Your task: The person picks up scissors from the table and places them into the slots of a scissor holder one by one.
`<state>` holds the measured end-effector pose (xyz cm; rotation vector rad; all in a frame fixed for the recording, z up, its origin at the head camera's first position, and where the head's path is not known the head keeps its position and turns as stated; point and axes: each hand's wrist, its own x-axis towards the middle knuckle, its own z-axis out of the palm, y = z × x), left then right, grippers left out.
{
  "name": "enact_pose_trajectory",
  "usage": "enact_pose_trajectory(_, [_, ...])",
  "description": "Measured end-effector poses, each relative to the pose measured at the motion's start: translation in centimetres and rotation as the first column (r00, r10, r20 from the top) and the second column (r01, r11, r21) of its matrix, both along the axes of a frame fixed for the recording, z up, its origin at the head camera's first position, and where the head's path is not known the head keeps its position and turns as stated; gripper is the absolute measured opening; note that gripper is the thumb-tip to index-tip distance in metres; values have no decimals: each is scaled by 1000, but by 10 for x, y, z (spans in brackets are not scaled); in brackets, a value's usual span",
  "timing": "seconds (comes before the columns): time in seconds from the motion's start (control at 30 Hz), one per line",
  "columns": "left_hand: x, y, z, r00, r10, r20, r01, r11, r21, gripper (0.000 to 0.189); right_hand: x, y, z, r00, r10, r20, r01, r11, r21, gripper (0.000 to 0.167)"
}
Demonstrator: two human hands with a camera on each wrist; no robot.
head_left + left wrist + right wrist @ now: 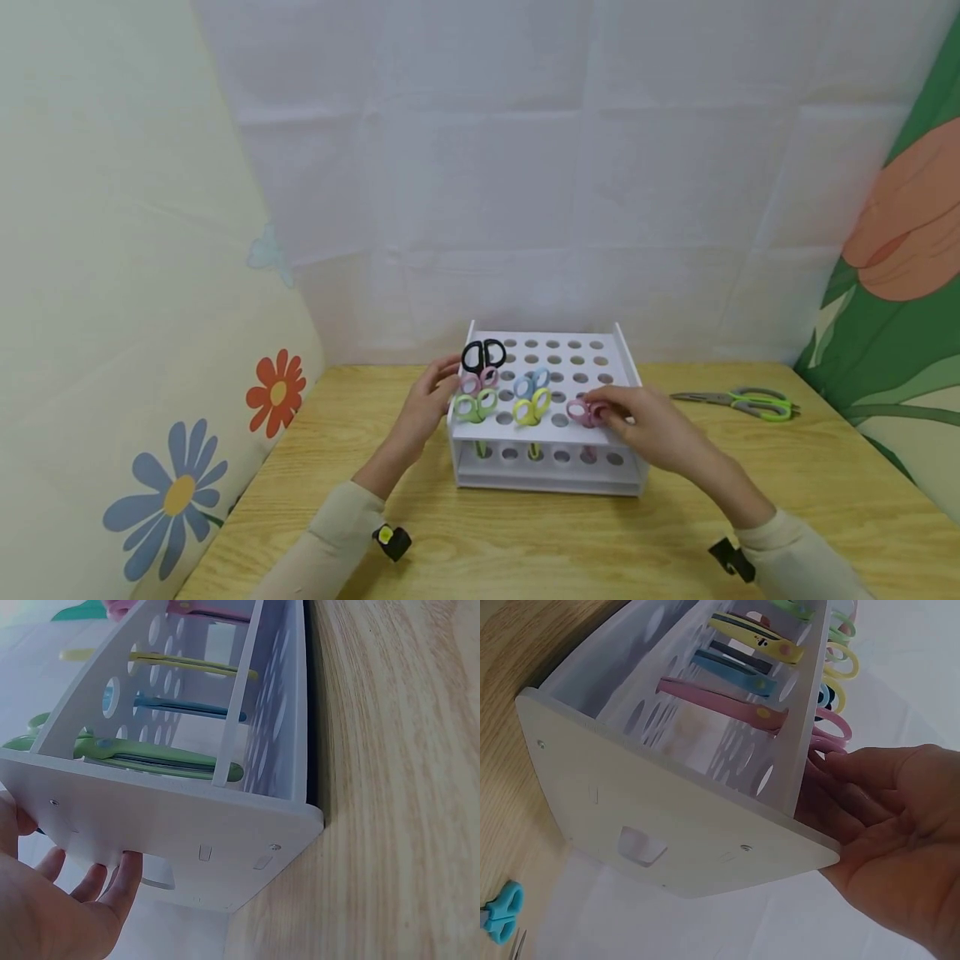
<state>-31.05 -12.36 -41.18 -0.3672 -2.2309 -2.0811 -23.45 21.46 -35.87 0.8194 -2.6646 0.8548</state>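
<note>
A white rack [551,434] with rows of round holes stands on the table. My right hand [660,425] pinches the handle of pink scissors [588,422] at the front right; their blade hangs down through a hole, as the right wrist view shows. Against the rack's left side panel [172,825] rest the fingertips of my left hand [64,919]. Other scissors stand handles up in the rack: green [477,417], yellow [534,414], blue [531,386], another pink pair [480,384] and a black pair [482,360].
Green-and-grey scissors [757,403] lie on the wooden table [525,542] right of the rack. Teal-handled scissors [506,909] show in the right wrist view's lower left corner, beside a thin pointed metal tip. A white cloth [525,183] hangs behind the table, with flower-patterned cloths on both sides.
</note>
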Motion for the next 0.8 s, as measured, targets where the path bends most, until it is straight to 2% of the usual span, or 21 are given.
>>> enact_pose_trajectory(0.17, [1,1,1,1000,9,3,-9,1000,-11,41,1,1,1,999,42,-17,-42,999,1,31])
enact_pose_trajectory(0.4, [0,0,0,1000,18,16,-17,1000,-16,41,4,3,5,998,67,17,-67,998,-9,31])
enact_pose_trajectory(0.5, [0,-1,-1,1000,11,13,-11,1000,-10,41,5,4,7,999,53,5,-53,998,-23,31])
enact_pose_trajectory(0.63, [0,-1,-1,1000,-1,3,1,1000,3,42,5,7,8,999,6,-50,-8,999,-43,29])
enact_pose_trajectory(0.8, [0,0,0,1000,12,2,-12,1000,-13,42,4,15,9,992,-43,-119,35,997,-68,25])
